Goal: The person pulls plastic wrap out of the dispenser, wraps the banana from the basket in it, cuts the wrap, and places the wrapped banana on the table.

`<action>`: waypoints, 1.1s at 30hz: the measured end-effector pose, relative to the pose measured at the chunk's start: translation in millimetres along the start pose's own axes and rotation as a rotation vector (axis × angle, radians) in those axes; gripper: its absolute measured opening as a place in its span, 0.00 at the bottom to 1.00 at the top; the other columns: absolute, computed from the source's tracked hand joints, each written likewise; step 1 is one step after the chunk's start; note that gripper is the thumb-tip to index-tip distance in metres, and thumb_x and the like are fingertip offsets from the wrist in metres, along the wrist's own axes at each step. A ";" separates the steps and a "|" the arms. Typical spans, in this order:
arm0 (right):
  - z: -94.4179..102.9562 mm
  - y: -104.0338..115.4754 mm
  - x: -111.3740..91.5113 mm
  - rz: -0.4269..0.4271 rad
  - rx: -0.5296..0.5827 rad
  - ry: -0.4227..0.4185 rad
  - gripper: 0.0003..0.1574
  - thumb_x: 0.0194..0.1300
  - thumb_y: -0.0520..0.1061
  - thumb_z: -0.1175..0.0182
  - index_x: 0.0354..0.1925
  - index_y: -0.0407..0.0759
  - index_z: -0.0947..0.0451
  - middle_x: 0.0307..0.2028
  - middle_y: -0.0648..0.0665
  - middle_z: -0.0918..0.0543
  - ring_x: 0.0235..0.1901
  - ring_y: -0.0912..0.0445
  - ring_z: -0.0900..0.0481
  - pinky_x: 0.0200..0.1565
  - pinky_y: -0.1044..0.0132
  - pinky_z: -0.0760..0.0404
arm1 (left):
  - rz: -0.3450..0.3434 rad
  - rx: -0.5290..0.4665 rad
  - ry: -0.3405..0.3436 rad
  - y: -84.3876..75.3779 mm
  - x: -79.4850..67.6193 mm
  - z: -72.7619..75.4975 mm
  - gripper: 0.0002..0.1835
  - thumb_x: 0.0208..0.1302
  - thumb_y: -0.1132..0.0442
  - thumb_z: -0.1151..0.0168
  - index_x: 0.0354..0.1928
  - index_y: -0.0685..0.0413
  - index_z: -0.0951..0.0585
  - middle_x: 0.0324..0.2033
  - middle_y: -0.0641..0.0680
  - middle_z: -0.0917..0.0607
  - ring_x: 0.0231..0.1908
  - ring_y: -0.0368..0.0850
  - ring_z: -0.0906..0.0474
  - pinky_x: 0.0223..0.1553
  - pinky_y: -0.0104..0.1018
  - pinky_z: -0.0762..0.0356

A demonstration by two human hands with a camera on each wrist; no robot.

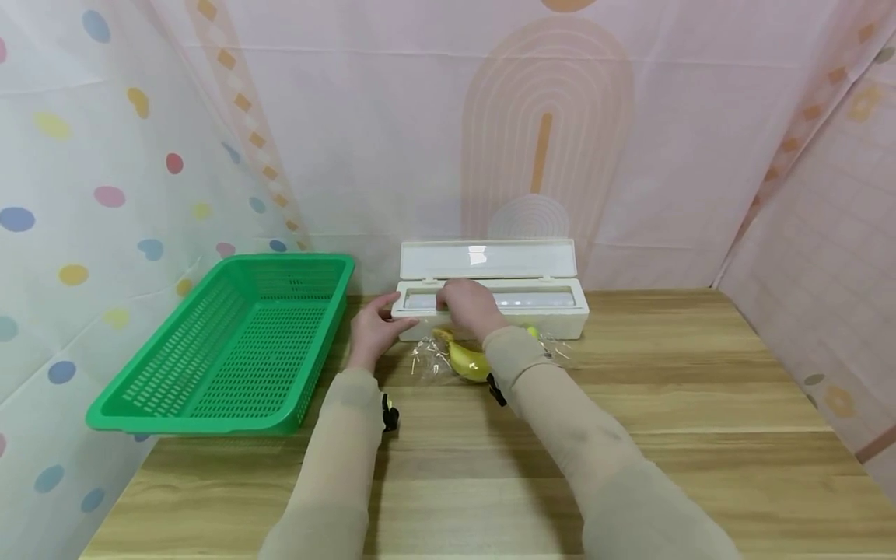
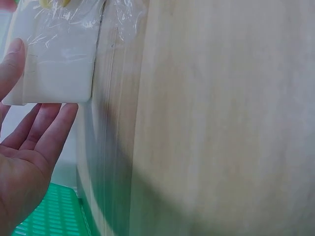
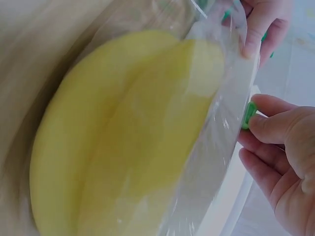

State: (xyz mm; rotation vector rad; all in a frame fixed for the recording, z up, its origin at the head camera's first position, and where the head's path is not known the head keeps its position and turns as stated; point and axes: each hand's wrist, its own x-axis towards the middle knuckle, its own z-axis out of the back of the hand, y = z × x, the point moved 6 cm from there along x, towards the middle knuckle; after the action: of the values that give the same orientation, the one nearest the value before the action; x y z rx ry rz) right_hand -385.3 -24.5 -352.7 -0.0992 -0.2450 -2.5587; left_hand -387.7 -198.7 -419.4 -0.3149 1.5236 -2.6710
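At frame centre, the left hand point(image 1: 373, 334) grips the cling-film dispenser point(image 1: 521, 319) while the right hand point(image 1: 474, 306) pinches its green slider point(image 3: 248, 117).

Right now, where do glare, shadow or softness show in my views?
Head: a bright glare patch on the raised lid; left wrist: a broad curved shadow across the wooden table; right wrist: bananas look soft under shiny clear film.

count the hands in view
2: the left hand holds the left end of the white box; the right hand is at the box's top, pinching a small green piece.
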 end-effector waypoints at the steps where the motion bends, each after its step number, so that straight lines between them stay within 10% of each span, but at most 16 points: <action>1: 0.6 -2.1 -0.8 0.000 -0.004 0.002 0.20 0.60 0.27 0.39 0.44 0.47 0.14 0.47 0.48 0.15 0.49 0.52 0.20 0.51 0.61 0.20 | 0.001 0.000 0.001 0.1 0.2 0.5 0.36 0.54 0.58 0.23 0.65 0.54 0.24 0.47 0.63 0.16 0.45 0.52 0.19 0.37 0.35 0.21; 33: 9.9 -49.5 -30.1 0.009 0.030 -0.044 0.15 0.65 0.31 0.41 0.41 0.46 0.13 0.45 0.46 0.15 0.49 0.51 0.19 0.55 0.58 0.22 | -0.003 0.017 0.003 -2.5 -5.8 8.1 0.36 0.55 0.58 0.23 0.66 0.53 0.25 0.46 0.63 0.16 0.42 0.52 0.20 0.34 0.33 0.22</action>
State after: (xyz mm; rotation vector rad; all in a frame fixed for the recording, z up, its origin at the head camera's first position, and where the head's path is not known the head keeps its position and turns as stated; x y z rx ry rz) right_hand -386.6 34.2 -354.3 -0.1451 -0.2993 -2.5451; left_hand -380.2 -203.5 -414.2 -0.3128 1.5019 -2.6861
